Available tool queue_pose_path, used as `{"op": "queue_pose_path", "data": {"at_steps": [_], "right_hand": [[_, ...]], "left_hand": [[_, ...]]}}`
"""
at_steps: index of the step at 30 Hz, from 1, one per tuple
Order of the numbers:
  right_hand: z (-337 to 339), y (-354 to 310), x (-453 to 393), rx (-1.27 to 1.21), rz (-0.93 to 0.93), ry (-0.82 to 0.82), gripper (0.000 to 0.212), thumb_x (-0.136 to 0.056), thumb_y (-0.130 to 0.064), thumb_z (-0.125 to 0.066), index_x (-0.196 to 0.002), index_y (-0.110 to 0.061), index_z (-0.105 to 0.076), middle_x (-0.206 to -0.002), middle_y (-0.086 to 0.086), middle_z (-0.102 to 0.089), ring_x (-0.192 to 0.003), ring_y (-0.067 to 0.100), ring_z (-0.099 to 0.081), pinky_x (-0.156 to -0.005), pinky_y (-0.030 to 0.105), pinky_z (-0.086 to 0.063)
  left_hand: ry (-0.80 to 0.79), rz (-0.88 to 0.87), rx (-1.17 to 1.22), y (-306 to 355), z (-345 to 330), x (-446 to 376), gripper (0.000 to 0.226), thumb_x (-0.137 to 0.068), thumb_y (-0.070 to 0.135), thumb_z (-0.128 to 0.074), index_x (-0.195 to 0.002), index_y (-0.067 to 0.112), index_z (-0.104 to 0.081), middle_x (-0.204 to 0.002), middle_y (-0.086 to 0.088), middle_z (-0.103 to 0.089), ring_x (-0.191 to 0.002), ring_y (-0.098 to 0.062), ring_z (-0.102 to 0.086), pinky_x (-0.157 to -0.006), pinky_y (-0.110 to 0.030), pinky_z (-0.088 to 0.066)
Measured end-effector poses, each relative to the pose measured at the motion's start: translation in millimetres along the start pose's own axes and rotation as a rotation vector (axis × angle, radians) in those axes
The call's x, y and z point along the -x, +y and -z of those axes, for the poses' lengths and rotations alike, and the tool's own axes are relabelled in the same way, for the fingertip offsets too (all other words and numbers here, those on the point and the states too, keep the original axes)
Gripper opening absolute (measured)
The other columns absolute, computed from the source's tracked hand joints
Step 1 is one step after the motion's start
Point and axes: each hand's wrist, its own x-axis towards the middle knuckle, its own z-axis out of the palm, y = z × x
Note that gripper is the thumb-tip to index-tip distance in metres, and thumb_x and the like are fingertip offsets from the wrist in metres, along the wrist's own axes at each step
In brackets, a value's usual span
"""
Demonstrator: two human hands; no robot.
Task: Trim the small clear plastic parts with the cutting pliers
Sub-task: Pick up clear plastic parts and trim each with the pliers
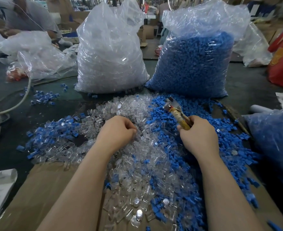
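My left hand [119,130] curls knuckles-up over the clear parts [129,164], so whatever my fingertips pinch beneath is hidden. My right hand [197,135] covers the lower handles of the cutting pliers [175,110]; beyond my grip, the jaws are blurred.

No text, label, brand or number can be read anywhere in this view.

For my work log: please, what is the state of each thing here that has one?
Left hand: fingers curled, in the clear parts.
Right hand: grips the cutting pliers.
Cutting pliers: lifted, head away from person.
Clear-parts bag: upright, open top.
Blue-parts bag: upright, full.
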Motion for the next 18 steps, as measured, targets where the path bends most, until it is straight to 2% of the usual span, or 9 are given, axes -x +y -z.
{"op": "queue_pose_path", "data": {"at_steps": [3, 6, 9, 12, 14, 18], "right_hand": [[0, -1, -1, -0.149, 0.014, 0.006, 0.013, -0.090, -0.038, -0.065, -0.091, -0.027, -0.057, -0.072, -0.008, -0.056, -0.064, 0.014, -0.052, -0.050, 0.026, -0.033], [-1, -3, 0, -0.343, 0.023, -0.005, 0.016, -0.090, -0.037, -0.066, -0.083, -0.027, -0.057, -0.069, -0.007, -0.057, -0.062, 0.015, -0.053, -0.051, 0.029, -0.037], [-2, -8, 2, -0.533, 0.043, -0.022, 0.021, -0.090, -0.035, -0.068, -0.075, -0.025, -0.058, -0.056, -0.009, -0.049, -0.050, 0.009, -0.043, -0.050, 0.029, -0.036], [0, -11, 4, -0.581, 0.073, -0.063, 0.022, -0.091, -0.035, -0.068, -0.074, -0.024, -0.059, -0.047, -0.013, -0.046, -0.043, 0.004, -0.037, -0.048, 0.027, -0.033], [0, -13, 6, -0.592, 0.103, -0.077, 0.018, -0.091, -0.033, -0.068, -0.077, -0.022, -0.061, -0.049, -0.012, -0.047, -0.043, 0.003, -0.037, -0.049, 0.026, -0.034], [-2, -16, 8, -0.607, 0.159, -0.096, 0.016, -0.092, -0.029, -0.067, -0.083, -0.016, -0.063, -0.054, -0.010, -0.045, -0.045, 0.003, -0.035, -0.047, 0.022, -0.033]], "left_hand": [[0.043, -0.001, 0.091, -1, -2, -1, 0.020, -0.093, 0.024, -0.066, -0.074, 0.029, -0.068, -0.063, 0.011, -0.067, -0.039, 0.004, -0.052, -0.038, -0.009, -0.036], [0.093, 0.033, 0.326, 2, 0, -2, 0.016, -0.095, 0.022, -0.064, -0.079, 0.021, -0.069, -0.072, 0.005, -0.073, -0.062, -0.006, -0.070, -0.054, -0.018, -0.052], [0.030, 0.067, 0.684, 7, 2, -1, 0.013, -0.099, 0.015, -0.058, -0.090, 0.009, -0.065, -0.082, -0.002, -0.077, -0.074, -0.013, -0.074, -0.065, -0.026, -0.059], [-0.021, 0.069, 0.936, 14, 4, 2, 0.007, -0.100, 0.012, -0.055, -0.099, 0.006, -0.060, -0.085, -0.007, -0.077, -0.074, -0.016, -0.075, -0.061, -0.024, -0.060], [-0.050, 0.093, 1.088, 19, 4, 3, 0.007, -0.097, 0.009, -0.057, -0.102, 0.005, -0.060, -0.086, -0.011, -0.077, -0.074, -0.017, -0.075, -0.059, -0.021, -0.058], [-0.132, 0.076, 1.193, 23, 4, 6, 0.023, -0.082, 0.009, -0.070, -0.104, 0.005, -0.064, -0.087, -0.009, -0.076, -0.079, -0.018, -0.074, -0.066, -0.022, -0.058]]}}
